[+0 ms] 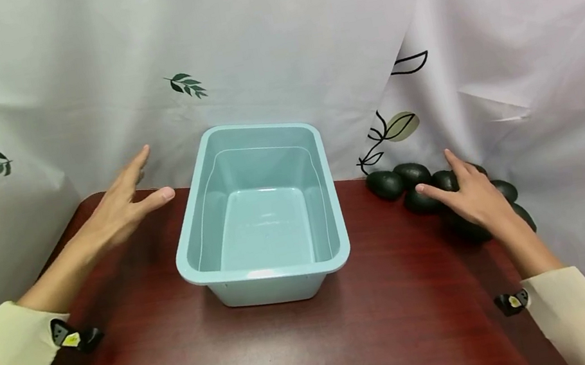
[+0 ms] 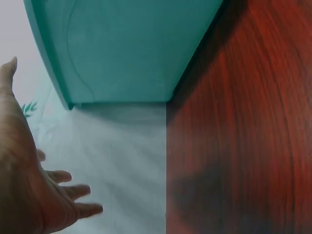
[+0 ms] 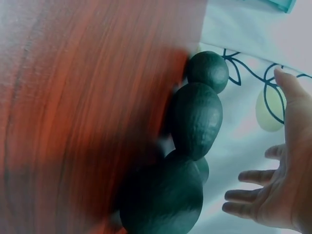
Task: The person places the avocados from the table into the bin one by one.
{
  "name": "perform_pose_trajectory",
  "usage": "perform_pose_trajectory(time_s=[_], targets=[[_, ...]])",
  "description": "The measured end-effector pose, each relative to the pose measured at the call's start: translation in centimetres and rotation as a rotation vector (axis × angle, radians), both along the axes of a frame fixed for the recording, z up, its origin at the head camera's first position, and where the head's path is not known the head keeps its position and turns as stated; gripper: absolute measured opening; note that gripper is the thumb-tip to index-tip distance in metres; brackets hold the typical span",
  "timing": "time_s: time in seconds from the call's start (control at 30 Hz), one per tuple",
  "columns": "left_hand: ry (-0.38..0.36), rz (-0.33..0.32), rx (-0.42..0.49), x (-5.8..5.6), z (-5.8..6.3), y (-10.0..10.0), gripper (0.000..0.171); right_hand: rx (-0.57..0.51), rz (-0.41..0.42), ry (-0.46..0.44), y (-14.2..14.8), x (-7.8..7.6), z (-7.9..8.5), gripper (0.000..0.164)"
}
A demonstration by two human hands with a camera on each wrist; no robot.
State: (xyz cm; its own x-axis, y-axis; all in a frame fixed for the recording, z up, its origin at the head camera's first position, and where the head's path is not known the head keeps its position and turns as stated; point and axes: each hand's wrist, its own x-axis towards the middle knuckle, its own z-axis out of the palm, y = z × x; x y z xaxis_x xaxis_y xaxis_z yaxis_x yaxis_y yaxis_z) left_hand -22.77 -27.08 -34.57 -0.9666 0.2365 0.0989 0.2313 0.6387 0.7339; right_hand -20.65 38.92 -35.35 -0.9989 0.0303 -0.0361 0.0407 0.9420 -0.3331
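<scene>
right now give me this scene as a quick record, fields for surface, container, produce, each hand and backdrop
surface: dark red wood-grain table
container: light blue rectangular plastic tub, upright on the table
produce: several dark green oval avocados, grouped to the right of the tub
left hand: holds nothing, left of the tub and apart from it
right hand: holds nothing, nearest the avocados, partly hiding them in the head view
backdrop: white leaf-print cloth behind the tub
</scene>
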Motion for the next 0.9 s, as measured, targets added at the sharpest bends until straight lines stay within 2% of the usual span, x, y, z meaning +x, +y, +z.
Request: perform_pose_trajectory(time_s=[0.1,0.3,0.4,0.53,0.9], targets=[[0.015,-0.047,0.09,0.4,-0.3,0.8,0.097,-0.005,-0.003,-0.005,0.1,0.3,-0.2,0.118],[-0.031,-0.146,0.244,1.2,-0.6,2.5,0.089,-0.011,0.0,0.009,0.3,1.0,-0.5,0.114],[-0.032,-0.186,0.298,1.5,-1.0,3.1,0.084,-0.016,-0.013,0.018,0.4,1.5,-0.4,0.113],[-0.047,-0.219,0.364,1.6,-1.3,3.7,0.079,-0.015,-0.026,0.034,0.6,2.1,-0.5,0.111],[-0.131,-0.287,0.537,2.3,-1.4,4.8,0.073,0.019,0.008,0.067,1.4,3.4,-0.8,0.102]])
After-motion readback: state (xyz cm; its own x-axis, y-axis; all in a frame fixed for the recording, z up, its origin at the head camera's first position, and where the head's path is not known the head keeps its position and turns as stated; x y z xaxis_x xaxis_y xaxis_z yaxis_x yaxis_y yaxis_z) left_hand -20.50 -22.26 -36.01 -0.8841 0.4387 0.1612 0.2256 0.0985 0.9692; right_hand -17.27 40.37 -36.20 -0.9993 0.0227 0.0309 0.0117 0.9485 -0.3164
